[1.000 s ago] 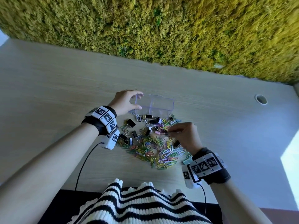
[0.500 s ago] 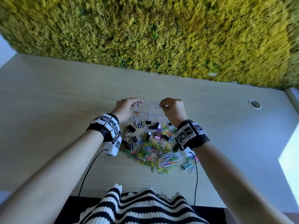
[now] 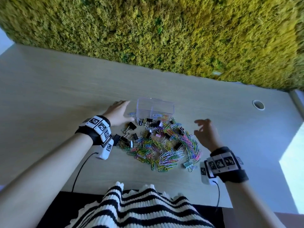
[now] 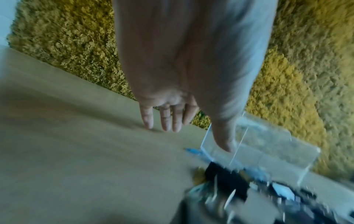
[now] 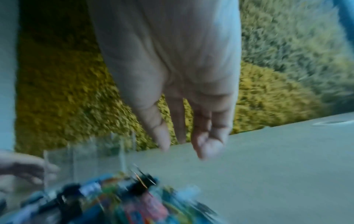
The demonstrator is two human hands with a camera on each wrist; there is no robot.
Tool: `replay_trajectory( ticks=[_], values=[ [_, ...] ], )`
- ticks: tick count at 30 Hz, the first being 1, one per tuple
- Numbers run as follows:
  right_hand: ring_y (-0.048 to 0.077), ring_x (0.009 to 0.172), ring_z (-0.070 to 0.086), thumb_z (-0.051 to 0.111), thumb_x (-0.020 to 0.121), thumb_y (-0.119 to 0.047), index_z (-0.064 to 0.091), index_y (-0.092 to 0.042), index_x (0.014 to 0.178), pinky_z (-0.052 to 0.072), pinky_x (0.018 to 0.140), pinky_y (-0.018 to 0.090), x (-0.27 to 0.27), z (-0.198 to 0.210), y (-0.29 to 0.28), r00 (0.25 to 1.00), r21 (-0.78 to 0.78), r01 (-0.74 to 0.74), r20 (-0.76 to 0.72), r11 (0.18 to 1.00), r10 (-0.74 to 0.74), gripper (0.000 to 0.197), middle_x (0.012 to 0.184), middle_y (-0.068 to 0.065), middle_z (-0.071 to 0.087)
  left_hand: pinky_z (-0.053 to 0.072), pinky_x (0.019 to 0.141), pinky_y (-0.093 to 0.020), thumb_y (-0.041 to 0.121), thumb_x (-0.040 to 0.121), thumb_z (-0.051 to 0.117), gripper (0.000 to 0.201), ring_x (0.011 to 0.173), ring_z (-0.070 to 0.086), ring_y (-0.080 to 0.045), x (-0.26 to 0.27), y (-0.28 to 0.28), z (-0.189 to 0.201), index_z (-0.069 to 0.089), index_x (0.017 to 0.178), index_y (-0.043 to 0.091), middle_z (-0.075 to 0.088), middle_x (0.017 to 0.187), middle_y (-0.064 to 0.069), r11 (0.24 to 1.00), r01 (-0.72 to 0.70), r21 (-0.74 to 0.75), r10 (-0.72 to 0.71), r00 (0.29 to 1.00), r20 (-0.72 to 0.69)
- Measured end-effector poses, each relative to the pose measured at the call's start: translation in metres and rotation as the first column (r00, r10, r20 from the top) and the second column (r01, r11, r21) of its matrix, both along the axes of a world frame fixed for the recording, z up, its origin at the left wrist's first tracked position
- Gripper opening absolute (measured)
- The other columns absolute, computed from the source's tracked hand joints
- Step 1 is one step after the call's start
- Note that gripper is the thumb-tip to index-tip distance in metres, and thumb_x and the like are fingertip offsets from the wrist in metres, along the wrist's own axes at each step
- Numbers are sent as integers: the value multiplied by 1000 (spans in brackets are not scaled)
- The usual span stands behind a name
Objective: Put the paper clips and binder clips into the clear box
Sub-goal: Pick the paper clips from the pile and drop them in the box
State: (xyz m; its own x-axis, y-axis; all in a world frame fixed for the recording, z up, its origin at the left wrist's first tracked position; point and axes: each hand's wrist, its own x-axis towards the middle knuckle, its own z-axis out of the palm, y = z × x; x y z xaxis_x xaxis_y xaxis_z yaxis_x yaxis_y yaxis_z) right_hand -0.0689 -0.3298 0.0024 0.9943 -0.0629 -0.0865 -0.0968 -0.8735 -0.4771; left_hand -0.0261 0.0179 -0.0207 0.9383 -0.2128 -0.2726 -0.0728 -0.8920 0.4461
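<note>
Lying nearest on the table (image 3: 49, 96) is the paper clips (image 3: 166, 153) heap, with binder clips (image 3: 130, 127) at its far left. Just right of the heap, the right hand (image 3: 205, 134) is held spread and empty. Beyond the heap stands the clear box (image 3: 155, 108), a few clips inside, the left hand (image 3: 117, 112) laid flat against its left end.

We look along the left hand (image 4: 184, 84) toward its fingers (image 4: 166, 119), which extend straight with their tips at the pale wooden table (image 4: 80, 151). The thumb (image 4: 223, 136) reaches down in front of the near left corner of the clear box (image 4: 268, 148), which stands upright on the table; we cannot tell whether they touch. We see black binder clips (image 4: 228, 178) lying blurred just in front of the box, and a blue paper clip (image 4: 193, 150) at its left corner. Behind the table rises a yellow-green moss wall (image 4: 298, 60).
</note>
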Motion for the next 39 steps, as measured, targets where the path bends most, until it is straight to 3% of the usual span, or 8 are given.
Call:
replay_trajectory(
  ticks=[4,8,13,17,23,30,34,39],
  values=[
    [30,113,45,69,77,-8,50,-4,128,39,92,29,-32,-14,-12,946,-93,-85,-321,992,51,54,118,18,47,6,118,-40,52,90,44,75,144,1,-17,-16,13,-22,13,149,16,2,158,0,975,189,116,-178,979,-102],
    [23,95,45,75,72,-16,58,-7,119,33,73,21,-52,-24,10,958,-30,-143,-257,989,130,51,100,6,40,1,118,-39,51,92,41,71,144,-8,-13,-36,15,-29,9,149,24,-7,156,5,955,286,82,-273,952,-137],
    [16,83,52,72,75,-11,56,-16,124,35,71,19,-57,-27,36,937,75,-278,-197,958,288,52,109,7,52,8,117,-29,44,92,51,65,144,7,-14,-56,10,-25,27,146,18,12,156,1,923,384,-2,-383,922,-59],
    [16,76,55,74,74,-14,57,-12,121,37,69,21,-52,-22,27,982,61,-123,-135,991,130,50,107,9,58,21,115,-36,42,86,61,65,139,23,-15,-66,2,-17,36,142,20,28,152,2,921,390,0,-386,911,143],
    [18,86,59,78,61,-51,54,-9,118,46,72,24,-55,-21,35,925,-42,-129,-365,991,105,75,103,6,64,16,115,-41,48,86,56,73,142,12,-13,-72,-30,-20,19,147,33,12,156,9,849,511,135,-527,840,131],
    [19,75,58,79,69,-27,65,-7,93,45,59,23,-51,-29,72,936,-25,-201,-300,979,185,34,86,5,66,4,116,-43,52,90,48,76,144,-5,-14,-73,-48,-17,1,148,35,-10,157,8,810,549,207,-569,821,50],
    [22,69,63,73,72,-9,75,-9,80,53,66,30,-47,-25,68,972,43,-172,-155,984,177,9,75,7,71,15,113,-40,47,91,50,63,141,13,-18,-65,-71,-12,25,146,29,15,156,4,804,570,166,-594,775,215],
    [22,67,66,77,68,-8,76,-10,75,51,64,27,-47,-23,52,997,118,-33,-71,992,42,8,71,9,72,26,97,-35,43,88,56,46,123,36,-15,-51,-95,-14,50,131,27,51,131,8,831,534,156,-555,778,296]
  ],
)
